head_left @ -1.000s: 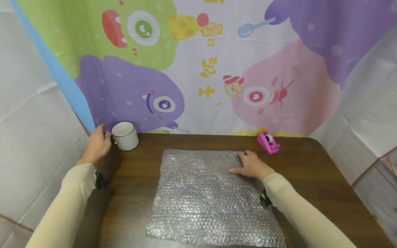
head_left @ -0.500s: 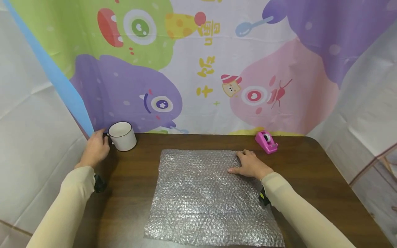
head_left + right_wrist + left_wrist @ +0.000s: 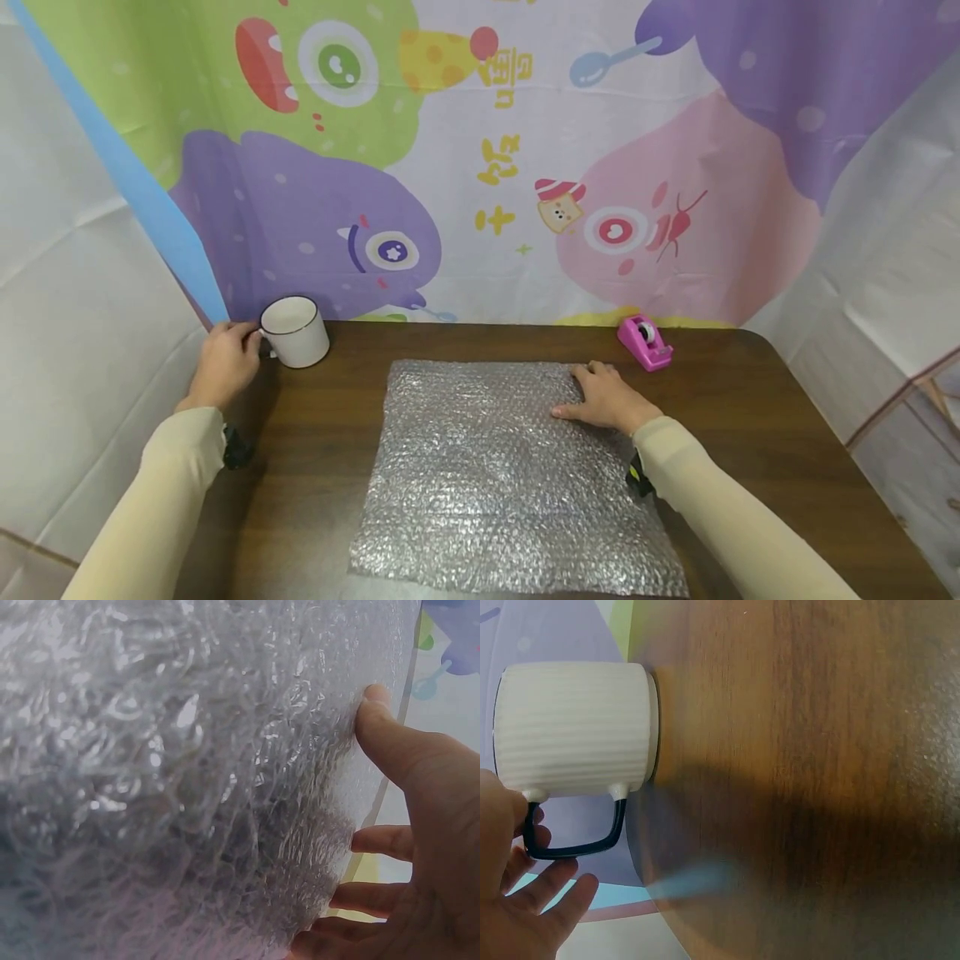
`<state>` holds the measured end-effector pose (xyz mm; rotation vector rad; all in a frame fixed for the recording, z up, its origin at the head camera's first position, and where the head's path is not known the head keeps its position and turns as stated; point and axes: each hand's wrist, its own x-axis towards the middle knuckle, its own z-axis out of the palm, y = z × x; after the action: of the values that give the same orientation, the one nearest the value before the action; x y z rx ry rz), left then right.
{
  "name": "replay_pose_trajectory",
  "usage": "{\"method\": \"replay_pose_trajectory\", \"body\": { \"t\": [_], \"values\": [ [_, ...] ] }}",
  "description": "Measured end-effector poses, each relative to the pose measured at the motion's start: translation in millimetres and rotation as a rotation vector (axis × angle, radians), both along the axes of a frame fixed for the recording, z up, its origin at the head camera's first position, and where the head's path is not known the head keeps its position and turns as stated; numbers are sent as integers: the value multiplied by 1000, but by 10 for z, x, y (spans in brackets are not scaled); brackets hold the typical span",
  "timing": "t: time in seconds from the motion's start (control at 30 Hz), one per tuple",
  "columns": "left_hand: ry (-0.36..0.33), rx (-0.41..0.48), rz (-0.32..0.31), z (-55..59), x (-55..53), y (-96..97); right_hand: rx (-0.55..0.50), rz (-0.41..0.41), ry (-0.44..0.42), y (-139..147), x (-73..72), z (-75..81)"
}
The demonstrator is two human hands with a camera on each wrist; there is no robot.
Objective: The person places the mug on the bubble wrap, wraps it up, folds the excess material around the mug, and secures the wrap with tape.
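Note:
A white ribbed mug (image 3: 296, 335) with a dark rim stands upright at the back left of the table. My left hand (image 3: 225, 357) is at its dark handle (image 3: 577, 851); in the left wrist view thumb and forefinger pinch the handle's upper end, while the other fingers stay loose below. A sheet of clear bubble wrap (image 3: 495, 475) lies flat in the middle of the table. On its back right corner rests my right hand (image 3: 609, 398), thumb and fingers spread. The right wrist view has the fingertips along the sheet's edge (image 3: 337, 847).
Toward the back right stands a pink tape dispenser (image 3: 646, 342) with a roll in it. A printed cartoon curtain (image 3: 480, 283) hangs along the rear edge of the brown wooden table (image 3: 300, 467). Pale cloth walls (image 3: 97, 333) close in both sides.
My left hand has come down a little and its fingers have closed on the mug's handle. The right hand stays in place on the bubble wrap. The head view has shifted slightly.

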<state>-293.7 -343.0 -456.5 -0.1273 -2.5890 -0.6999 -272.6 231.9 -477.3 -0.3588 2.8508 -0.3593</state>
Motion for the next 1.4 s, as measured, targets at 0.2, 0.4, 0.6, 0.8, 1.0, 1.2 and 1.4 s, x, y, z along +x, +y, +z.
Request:
{"method": "replay_pose_trajectory", "body": {
  "t": [0.2, 0.4, 0.6, 0.8, 1.0, 1.2, 1.4],
  "values": [
    [-26, 11, 3, 9, 25, -48, -3, -6, -5, 1, 5, 1],
    [-101, -2, 24, 30, 33, -76, -3, 3, -7, 3, 11, 3],
    [-244, -9, 36, 80, 23, -71, 0, 2, -10, 2, 2, 5],
    [-352, -16, 31, 116, 7, -83, -3, 3, -12, -2, 8, 0],
    [-396, -18, 45, 139, 11, -76, 3, 0, -14, 4, 5, -12],
    [-438, 6, 41, 141, 31, -78, -2, -7, -23, -3, -7, -23],
    [-462, 126, 32, 108, 34, -69, -5, -5, -21, 0, 4, -16]
  ]
}}
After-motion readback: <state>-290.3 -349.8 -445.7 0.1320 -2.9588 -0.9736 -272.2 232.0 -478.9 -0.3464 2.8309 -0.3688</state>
